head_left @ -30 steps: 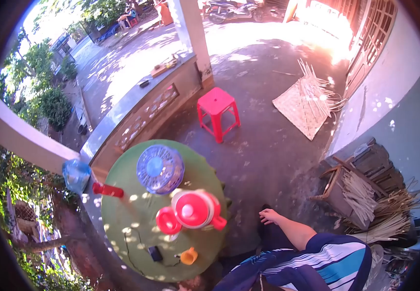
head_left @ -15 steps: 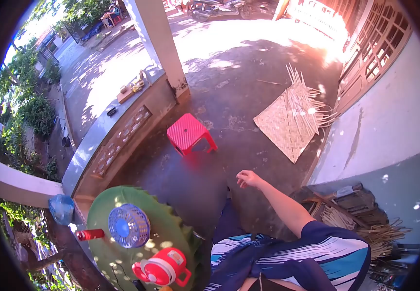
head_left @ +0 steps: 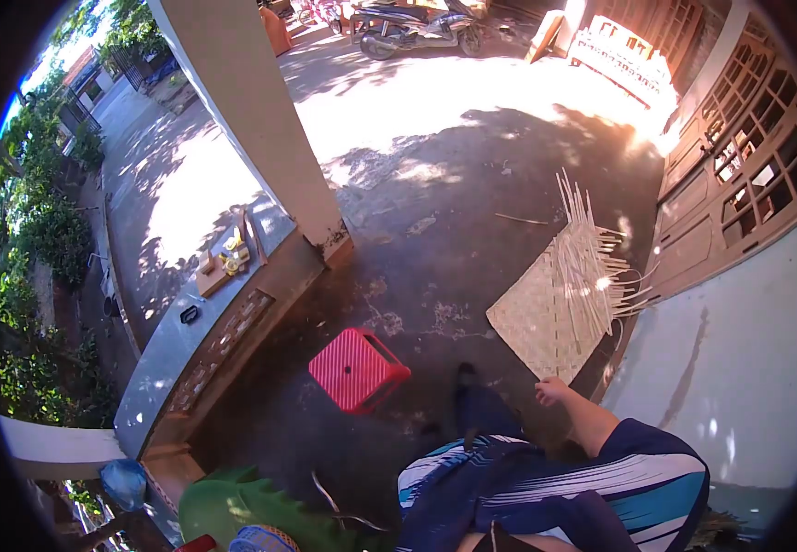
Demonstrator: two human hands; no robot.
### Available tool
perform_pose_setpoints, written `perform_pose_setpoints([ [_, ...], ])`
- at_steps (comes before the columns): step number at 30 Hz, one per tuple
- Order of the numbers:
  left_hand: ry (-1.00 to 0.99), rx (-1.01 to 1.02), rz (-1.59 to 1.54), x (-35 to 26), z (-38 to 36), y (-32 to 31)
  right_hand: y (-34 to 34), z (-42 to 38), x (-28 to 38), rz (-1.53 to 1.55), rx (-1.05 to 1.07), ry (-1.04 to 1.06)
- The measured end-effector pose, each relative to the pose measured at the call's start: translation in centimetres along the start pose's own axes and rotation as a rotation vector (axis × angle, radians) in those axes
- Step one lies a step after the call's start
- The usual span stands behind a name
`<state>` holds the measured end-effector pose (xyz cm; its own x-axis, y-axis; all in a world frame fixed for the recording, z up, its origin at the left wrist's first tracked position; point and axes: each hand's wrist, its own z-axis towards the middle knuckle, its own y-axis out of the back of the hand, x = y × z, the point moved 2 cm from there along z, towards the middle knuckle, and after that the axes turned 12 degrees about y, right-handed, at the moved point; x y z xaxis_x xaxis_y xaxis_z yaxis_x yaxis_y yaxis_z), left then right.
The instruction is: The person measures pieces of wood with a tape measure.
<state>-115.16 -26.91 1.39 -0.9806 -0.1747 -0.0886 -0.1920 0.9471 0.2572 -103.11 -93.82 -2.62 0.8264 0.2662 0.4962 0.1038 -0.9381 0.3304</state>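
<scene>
A shaded concrete floor (head_left: 398, 276) spreads across a porch, with a pillar (head_left: 251, 110) and low wall (head_left: 155, 354) at left, and slatted wooden doors (head_left: 693, 221) and a pale wall (head_left: 748, 350) at right. A pink-red stool (head_left: 348, 370) stands mid-floor. Beyond, sunlight washes out the yard near a parked motorbike (head_left: 421, 35).

The bottom edge cuts off the green-covered tabletop (head_left: 242, 509), a blue basket (head_left: 263, 541) and a red object (head_left: 198, 544) too cropped to identify. The left hand is out of view.

The right hand (head_left: 551, 392) reaches forward, its fingers released, loosely curled and partly open. It overlaps the near corner of a woven mat (head_left: 538, 317) lying on the floor, loose strips fanning from its far side; whether they touch cannot be told.
</scene>
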Motion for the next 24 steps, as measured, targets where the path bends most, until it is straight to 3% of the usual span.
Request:
perform_pose_setpoints([
  [3,0.153,-0.031,0.054,-6.4,0.8,-5.9,4.0,5.6,3.8,0.028,-0.019,-0.052],
  [5,0.221,-0.085,0.132,-12.9,1.2,-9.3,7.2,11.6,8.4,0.112,-0.043,0.025],
  [6,0.15,-0.119,0.195,-16.7,1.6,-11.0,7.7,13.4,9.7,0.159,-0.046,0.041],
  [8,-0.445,-0.193,0.335,-28.2,3.0,-17.3,11.2,17.8,18.1,0.185,-0.05,0.171],
  [9,-0.516,-0.133,0.114,-33.8,5.8,-20.4,12.5,20.8,23.2,0.195,-0.049,0.237],
  [11,-0.474,0.136,-0.152,-46.0,-3.6,-27.8,15.5,26.7,32.8,0.129,-0.012,0.473],
  [13,-0.832,0.117,0.042,-54.8,-7.5,-32.7,18.1,28.9,46.3,0.191,-0.033,0.568],
  [16,-0.749,0.075,0.05,-65.8,-15.6,-38.0,21.4,36.3,62.7,0.269,0.06,0.798],
  [18,-0.789,0.022,0.126,-72.4,-14.2,-40.8,23.7,39.6,73.3,0.261,0.029,0.88],
  [22,-0.763,-0.265,0.58,-89.3,-13.1,-48.0,26.0,48.1,85.7,0.372,-0.004,0.985],
  [24,-0.807,-0.201,0.69,-99.6,-14.2,-53.0,27.3,51.7,89.6,0.323,0.029,0.91],
])
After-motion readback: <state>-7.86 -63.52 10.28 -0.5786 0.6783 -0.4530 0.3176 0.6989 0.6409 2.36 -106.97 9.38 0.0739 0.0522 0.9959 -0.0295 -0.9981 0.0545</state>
